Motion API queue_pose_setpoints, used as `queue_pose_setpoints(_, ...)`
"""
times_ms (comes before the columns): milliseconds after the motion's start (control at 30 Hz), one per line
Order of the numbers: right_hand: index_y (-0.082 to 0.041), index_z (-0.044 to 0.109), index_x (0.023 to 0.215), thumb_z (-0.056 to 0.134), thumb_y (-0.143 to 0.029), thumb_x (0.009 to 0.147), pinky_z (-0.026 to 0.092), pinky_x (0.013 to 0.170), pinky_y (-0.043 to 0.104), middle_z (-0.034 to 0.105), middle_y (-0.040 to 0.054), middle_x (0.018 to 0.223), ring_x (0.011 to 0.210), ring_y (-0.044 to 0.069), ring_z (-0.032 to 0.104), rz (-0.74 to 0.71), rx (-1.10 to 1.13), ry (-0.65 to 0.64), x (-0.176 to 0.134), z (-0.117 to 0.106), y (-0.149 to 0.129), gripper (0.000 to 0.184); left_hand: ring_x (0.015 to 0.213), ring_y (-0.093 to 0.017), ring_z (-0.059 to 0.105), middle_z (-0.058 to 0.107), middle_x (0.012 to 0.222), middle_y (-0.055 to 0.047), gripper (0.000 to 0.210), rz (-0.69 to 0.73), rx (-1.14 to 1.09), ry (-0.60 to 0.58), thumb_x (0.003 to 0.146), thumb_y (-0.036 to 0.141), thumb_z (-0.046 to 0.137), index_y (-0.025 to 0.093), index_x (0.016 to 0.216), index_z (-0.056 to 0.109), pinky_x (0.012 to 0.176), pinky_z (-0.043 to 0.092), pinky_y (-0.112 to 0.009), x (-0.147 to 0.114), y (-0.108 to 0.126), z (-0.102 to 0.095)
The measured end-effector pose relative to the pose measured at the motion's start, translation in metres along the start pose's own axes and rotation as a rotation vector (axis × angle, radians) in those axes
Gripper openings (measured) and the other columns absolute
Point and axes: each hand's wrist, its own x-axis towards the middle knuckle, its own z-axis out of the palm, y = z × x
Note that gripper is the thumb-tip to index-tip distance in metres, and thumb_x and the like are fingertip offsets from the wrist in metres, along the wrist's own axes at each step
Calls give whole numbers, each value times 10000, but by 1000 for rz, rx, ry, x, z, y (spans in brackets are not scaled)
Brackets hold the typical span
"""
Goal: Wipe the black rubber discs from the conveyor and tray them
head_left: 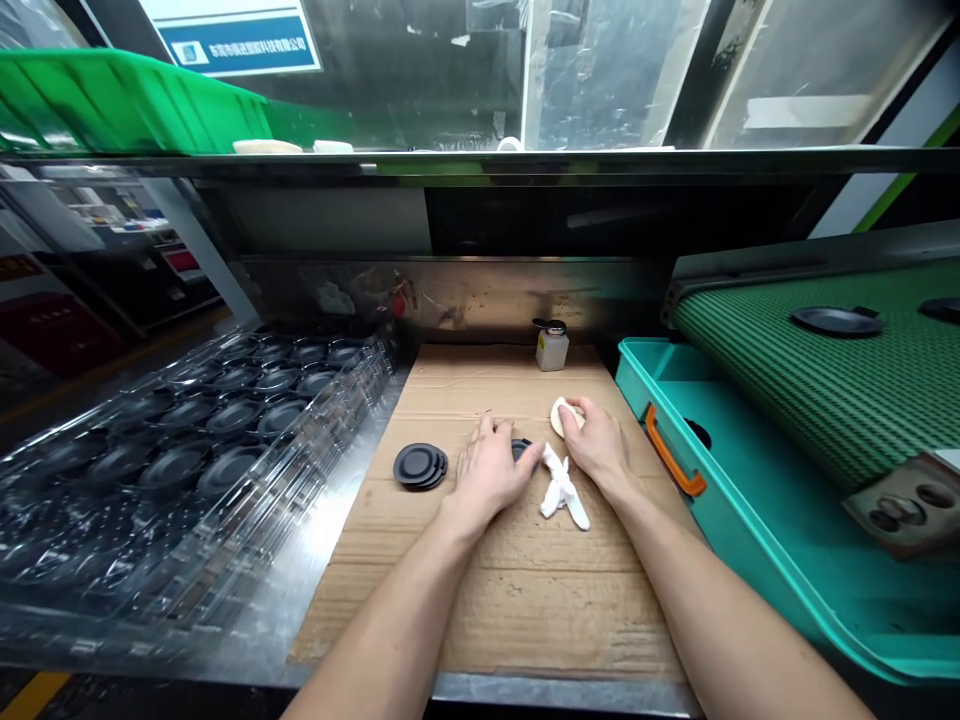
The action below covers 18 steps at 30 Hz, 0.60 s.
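My left hand (491,465) is low over the cardboard, its thumb and fingers around a small black disc (519,449) that it mostly hides. Pinched in my right hand (595,438) is a round off-white pad (557,416), tilted on edge just above the board. A crumpled white cloth (562,490) lies between my wrists. To the left of my left hand sits a short stack of black round discs (418,465). Behind my hands stands a small whitish bottle (552,348) with a dark top.
Clear plastic trays (225,440) of black discs fill the left side. On the right are a teal bin (757,560) with an orange handle and a green conveyor belt (832,390) carrying black discs. A metal shelf (450,168) crosses above, holding a green crate (127,105).
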Motion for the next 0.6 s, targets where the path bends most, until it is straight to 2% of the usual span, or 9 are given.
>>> queue_pose_setpoints(67, -299, 630, 1184, 422, -498, 930, 437, 722, 311, 710, 57, 1002, 923, 249, 650, 5, -8, -6, 0, 0, 0, 384, 1192, -402, 463, 580, 1123, -143, 517, 41, -47, -100, 561, 532, 797, 246, 972, 663, 1050, 287, -458, -3, 0, -2)
queue_pose_setpoints(133, -300, 627, 1191, 418, -502, 931, 435, 713, 308, 710, 60, 986, 915, 249, 652, 7, -15, -10, 0, 0, -1, 389, 1185, -396, 457, 594, 1103, -133, 508, 86, -45, -192, 541, 480, 820, 253, 970, 670, 1060, 279, -462, -6, -1, -4)
queue_pose_setpoints(167, -301, 625, 1192, 417, -503, 931, 434, 707, 306, 710, 60, 980, 912, 249, 653, 10, -16, -13, 0, 0, -1, 390, 1189, -390, 452, 597, 1111, -132, 497, 104, -51, -202, 557, 447, 817, 255, 991, 672, 1066, 272, -461, -5, -2, -5)
queue_pose_setpoints(233, -303, 623, 1192, 415, -502, 933, 430, 697, 301, 711, 59, 974, 904, 246, 655, 14, -14, -14, -1, 0, -2, 388, 1212, -380, 432, 595, 1150, -137, 522, 130, -81, -149, 590, 385, 805, 253, 1073, 658, 1080, 250, -458, 2, -2, -9)
queue_pose_setpoints(300, -301, 619, 1190, 407, -495, 937, 427, 693, 299, 712, 58, 968, 889, 241, 658, 13, -9, -12, -2, -1, -3, 384, 1241, -378, 400, 578, 1197, -147, 583, 150, -53, -36, 616, 353, 787, 247, 1166, 622, 1085, 234, -461, 21, -3, -16)
queue_pose_setpoints(367, -299, 611, 1197, 405, -490, 939, 425, 694, 298, 713, 59, 962, 877, 235, 659, 13, -1, -19, -2, -1, -4, 380, 1264, -390, 362, 553, 1232, -159, 637, 147, 76, 77, 637, 333, 763, 246, 1240, 577, 1076, 233, -483, 48, -6, -27)
queue_pose_setpoints(433, -304, 604, 1199, 406, -488, 940, 426, 695, 298, 713, 58, 953, 878, 233, 660, 19, 5, -33, -2, -2, -4, 374, 1281, -406, 338, 540, 1248, -169, 736, 98, 226, 127, 614, 292, 764, 248, 1307, 520, 1065, 235, -507, 79, -12, -40)
queue_pose_setpoints(500, -313, 599, 1193, 399, -482, 945, 428, 692, 298, 713, 54, 945, 878, 233, 662, 17, 10, -44, -2, -2, -5, 361, 1270, -396, 376, 569, 1221, -163, 869, 2, 336, 64, 575, 264, 779, 242, 1374, 438, 1067, 238, -498, 104, -21, -53)
queue_pose_setpoints(600, -307, 594, 1185, 380, -464, 956, 432, 694, 295, 712, 52, 925, 865, 224, 666, 9, 5, -51, -1, -4, -8, 350, 1198, -353, 489, 621, 1173, -143, 961, -105, 431, -94, 577, 310, 778, 214, 1428, 343, 1055, 289, -441, 121, -34, -68)
